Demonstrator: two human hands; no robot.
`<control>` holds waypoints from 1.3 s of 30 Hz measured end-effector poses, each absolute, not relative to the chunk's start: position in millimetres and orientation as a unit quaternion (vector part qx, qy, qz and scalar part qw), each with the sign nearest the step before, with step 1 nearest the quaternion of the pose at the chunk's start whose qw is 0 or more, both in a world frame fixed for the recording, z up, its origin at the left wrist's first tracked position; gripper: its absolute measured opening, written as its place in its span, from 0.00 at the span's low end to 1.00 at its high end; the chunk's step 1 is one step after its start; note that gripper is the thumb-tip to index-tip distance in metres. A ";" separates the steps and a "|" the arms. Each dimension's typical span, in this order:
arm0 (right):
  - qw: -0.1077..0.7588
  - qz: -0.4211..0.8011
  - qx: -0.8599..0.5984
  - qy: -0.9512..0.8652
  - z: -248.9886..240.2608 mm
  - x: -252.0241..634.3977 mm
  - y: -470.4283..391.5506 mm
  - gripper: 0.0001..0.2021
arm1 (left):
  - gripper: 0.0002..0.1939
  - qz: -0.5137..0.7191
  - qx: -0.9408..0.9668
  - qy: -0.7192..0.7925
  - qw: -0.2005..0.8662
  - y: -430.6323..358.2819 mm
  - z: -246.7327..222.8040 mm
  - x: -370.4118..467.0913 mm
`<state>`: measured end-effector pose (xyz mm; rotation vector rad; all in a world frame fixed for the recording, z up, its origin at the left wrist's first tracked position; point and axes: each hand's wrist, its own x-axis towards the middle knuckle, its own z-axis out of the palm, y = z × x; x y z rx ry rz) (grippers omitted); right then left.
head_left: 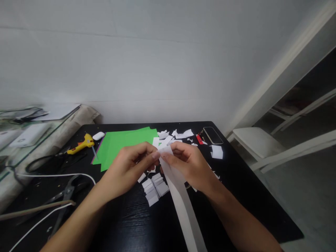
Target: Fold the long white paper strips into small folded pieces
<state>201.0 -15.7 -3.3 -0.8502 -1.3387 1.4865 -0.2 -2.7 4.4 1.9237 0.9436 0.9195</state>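
A long white paper strip (181, 199) runs from between my hands down toward the near edge of the view. My left hand (136, 162) pinches its upper end between thumb and fingers. Close beside it, my right hand (187, 162) grips the same strip with the thumb on top. Below my hands lies a folded white paper piece (155, 188) with several flaps. Some of the paper behind my fingers is hidden.
Green sheets (123, 143), a yellow glue gun (85, 143) and a white case (98, 135) lie at the back left. Scissors (68, 190) and cables are nearer. Paper scraps (185, 134), a red cutter (199, 139) and a phone (212, 135) sit at the back right.
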 end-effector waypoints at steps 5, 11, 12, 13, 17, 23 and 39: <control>0.465 0.592 -0.346 -0.559 -3.2 201.5 -16.2 0.12 | 0.16 0.357 0.764 0.367 0.393 -4.3 5.1 -1.4; 0.467 0.565 -0.351 -0.583 -4.9 202.0 -16.0 0.11 | 0.15 0.354 0.768 0.367 0.388 -4.8 3.1 -0.9; 0.468 0.564 -0.351 -0.583 -5.0 201.9 -16.1 0.11 | 0.15 0.356 0.768 0.366 0.386 -4.4 2.9 -0.8; 0.469 0.565 -0.351 -0.580 -4.9 201.8 -16.1 0.11 | 0.15 0.358 0.769 0.365 0.383 -3.9 2.9 -0.9; 0.473 0.589 -0.346 -0.556 -2.5 202.2 -16.0 0.12 | 0.12 0.383 0.771 0.364 0.356 -1.2 2.7 -2.9; 0.456 0.633 -0.333 -0.529 2.8 203.0 -16.0 0.13 | 0.08 0.455 0.768 0.352 0.283 -0.6 1.4 -9.1; 0.444 0.637 -0.316 -0.545 5.0 203.7 -18.0 0.11 | 0.07 0.474 0.787 0.325 0.225 -3.9 -0.5 -8.3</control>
